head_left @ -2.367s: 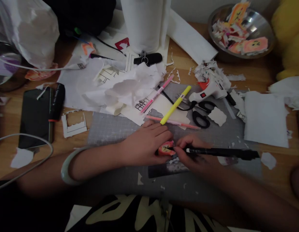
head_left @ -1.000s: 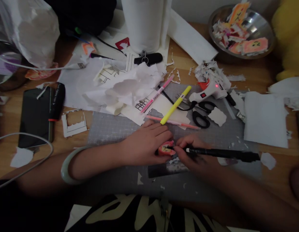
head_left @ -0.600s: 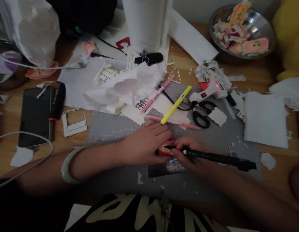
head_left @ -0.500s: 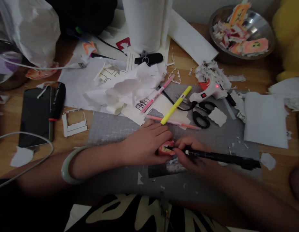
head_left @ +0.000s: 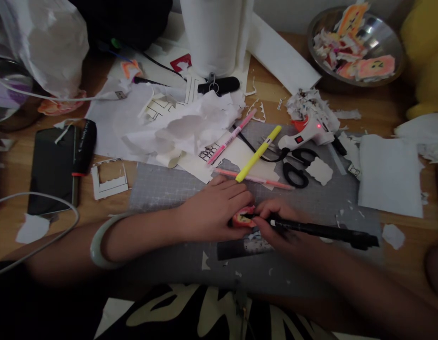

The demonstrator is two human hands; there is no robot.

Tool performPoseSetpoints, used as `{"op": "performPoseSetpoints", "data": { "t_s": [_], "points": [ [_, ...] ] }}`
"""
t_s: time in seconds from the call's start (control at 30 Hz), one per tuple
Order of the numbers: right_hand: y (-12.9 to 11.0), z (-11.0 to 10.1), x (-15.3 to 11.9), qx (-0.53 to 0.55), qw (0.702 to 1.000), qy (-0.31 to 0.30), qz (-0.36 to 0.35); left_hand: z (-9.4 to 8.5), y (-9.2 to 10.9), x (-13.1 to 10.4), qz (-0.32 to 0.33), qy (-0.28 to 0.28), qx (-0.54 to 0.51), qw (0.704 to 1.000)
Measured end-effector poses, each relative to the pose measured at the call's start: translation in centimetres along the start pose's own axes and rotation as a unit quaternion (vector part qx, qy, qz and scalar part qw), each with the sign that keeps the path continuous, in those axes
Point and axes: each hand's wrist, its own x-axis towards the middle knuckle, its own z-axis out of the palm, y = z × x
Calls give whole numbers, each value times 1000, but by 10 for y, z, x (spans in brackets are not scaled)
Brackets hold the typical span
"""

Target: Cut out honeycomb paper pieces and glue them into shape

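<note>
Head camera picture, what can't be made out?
In the head view:
Red-and-yellow piece: left end hidden by the left hand.
Black pen: stretch near its tip covered by the right hand.
White roll: top cut off by the upper edge.
Pink pen: lettering too small to read.

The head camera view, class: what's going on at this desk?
A person's left hand holds a small pink-and-yellow paper piece over a grey gridded mat. The right hand grips a long black pen, its tip end at the piece; contact is unclear. Beyond lie a yellow highlighter and a white glue gun with its red light lit.
</note>
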Motion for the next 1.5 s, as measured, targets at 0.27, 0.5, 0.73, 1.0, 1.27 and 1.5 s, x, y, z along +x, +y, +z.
{"op": "performPoseSetpoints", "data": {
  "t_s": [0.27, 0.5, 0.73, 1.0, 1.27, 1.5],
  "points": [
    [4, 4, -2, -4, 999, 24, -39, -2, 1, 0, 0, -11, 0, 1000],
    [4, 2, -2, 10, 999, -5, -41, -1, 0, 0, -1, -9, -1, 1000],
    [4, 3, -1, -7, 999, -7, -50, 0, 0, 1, 0, -12, 5, 1000],
    [-3, -3, 0, -24, 1000, 8, -5, -1, 0, 0, -1, -12, 4, 1000],
    [1, -2, -1, 7, 999, -10, -45, 1, 0, 1, -3, -14, 1, 1000],
    [-3, -3, 1, -30, 999, 4, -15, 0, 0, 1, -5, -15, -1, 1000]
  ]
}}
